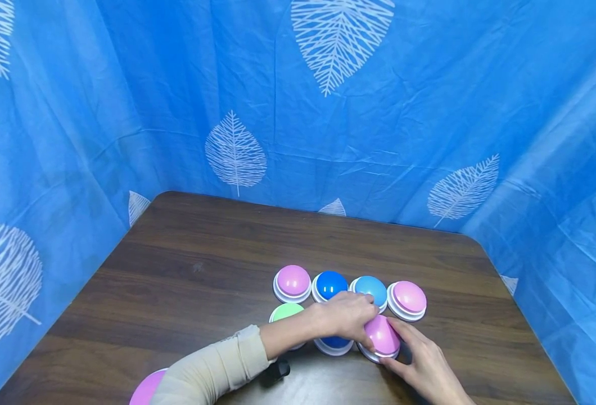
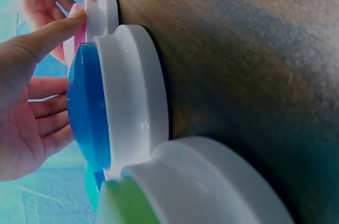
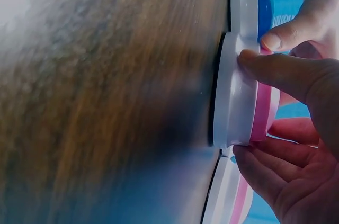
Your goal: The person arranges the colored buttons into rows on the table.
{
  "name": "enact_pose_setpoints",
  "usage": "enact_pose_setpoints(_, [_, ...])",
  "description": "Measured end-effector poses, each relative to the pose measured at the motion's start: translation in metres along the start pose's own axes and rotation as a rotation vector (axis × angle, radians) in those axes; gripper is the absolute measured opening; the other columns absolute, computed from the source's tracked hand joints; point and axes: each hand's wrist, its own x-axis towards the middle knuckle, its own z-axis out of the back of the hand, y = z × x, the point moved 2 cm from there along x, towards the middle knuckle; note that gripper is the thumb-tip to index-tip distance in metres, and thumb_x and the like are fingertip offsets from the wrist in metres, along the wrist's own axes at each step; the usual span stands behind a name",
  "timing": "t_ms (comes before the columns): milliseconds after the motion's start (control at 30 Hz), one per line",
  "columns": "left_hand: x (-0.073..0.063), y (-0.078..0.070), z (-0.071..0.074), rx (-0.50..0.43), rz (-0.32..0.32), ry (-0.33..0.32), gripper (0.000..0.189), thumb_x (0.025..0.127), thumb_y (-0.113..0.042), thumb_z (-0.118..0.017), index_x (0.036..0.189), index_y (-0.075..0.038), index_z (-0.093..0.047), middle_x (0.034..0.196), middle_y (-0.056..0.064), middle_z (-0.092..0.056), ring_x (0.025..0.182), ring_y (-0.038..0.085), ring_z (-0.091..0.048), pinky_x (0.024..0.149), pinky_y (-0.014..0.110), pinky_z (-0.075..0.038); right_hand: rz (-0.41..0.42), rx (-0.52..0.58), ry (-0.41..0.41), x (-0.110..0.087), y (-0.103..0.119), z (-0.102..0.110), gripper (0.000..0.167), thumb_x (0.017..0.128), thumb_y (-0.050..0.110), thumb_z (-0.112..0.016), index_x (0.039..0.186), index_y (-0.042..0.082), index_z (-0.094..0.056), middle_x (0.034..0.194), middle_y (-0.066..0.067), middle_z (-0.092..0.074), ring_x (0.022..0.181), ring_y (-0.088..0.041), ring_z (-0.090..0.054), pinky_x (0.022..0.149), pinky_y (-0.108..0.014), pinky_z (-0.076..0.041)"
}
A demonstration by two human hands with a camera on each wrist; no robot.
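In the head view, a pink domed push button (image 1: 382, 336) on a round white base sits at the right end of the front row. My right hand (image 1: 426, 363) grips it from the right, its thumb on the white base (image 3: 233, 102) and its fingers around the far side. From the left my left hand (image 1: 344, 315) reaches over a dark blue button (image 1: 335, 343) and holds the pink one, thumb against its near left edge. The left wrist view shows that blue button (image 2: 87, 107) beneath the left hand. A green button (image 1: 287, 310) is partly covered by the left forearm.
Behind stands a row of buttons: pink (image 1: 293, 280), dark blue (image 1: 331, 284), light blue (image 1: 371, 289) and pink (image 1: 410, 297). Another pink dome (image 1: 146, 388) shows at the front left by the sleeve. A small black object (image 1: 278, 369) lies beside the forearm. Blue curtains (image 1: 288, 112) enclose the wooden table (image 1: 202, 247).
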Motion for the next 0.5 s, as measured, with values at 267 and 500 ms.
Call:
enact_pose_setpoints(267, [-0.0032,0.0019,0.0013,0.021,0.0,0.003,0.054,0.072,-0.063,-0.079,0.106,-0.022,-0.07,0.092,-0.011,-0.057,0.079,0.003,-0.053,0.065,0.021,-0.045,-0.022,0.005,0.032,0.0024,0.0054,0.001,0.075,0.059,0.021,-0.094,0.125,0.004,-0.064,0.121,-0.007,-0.066,0.103,-0.025,-0.066,0.079,-0.047,-0.055])
enact_pose_setpoints(500, [-0.0069,0.0026,0.0028,0.02,0.008,0.008,0.051,0.073,-0.061,-0.08,0.104,-0.023,-0.069,0.092,-0.011,-0.057,0.081,0.004,-0.055,0.066,0.022,-0.047,-0.065,0.023,0.078,0.003,0.0073,0.0012,0.072,0.063,0.022,-0.093,0.126,0.003,-0.063,0.122,-0.009,-0.065,0.106,-0.027,-0.065,0.081,-0.049,-0.054])
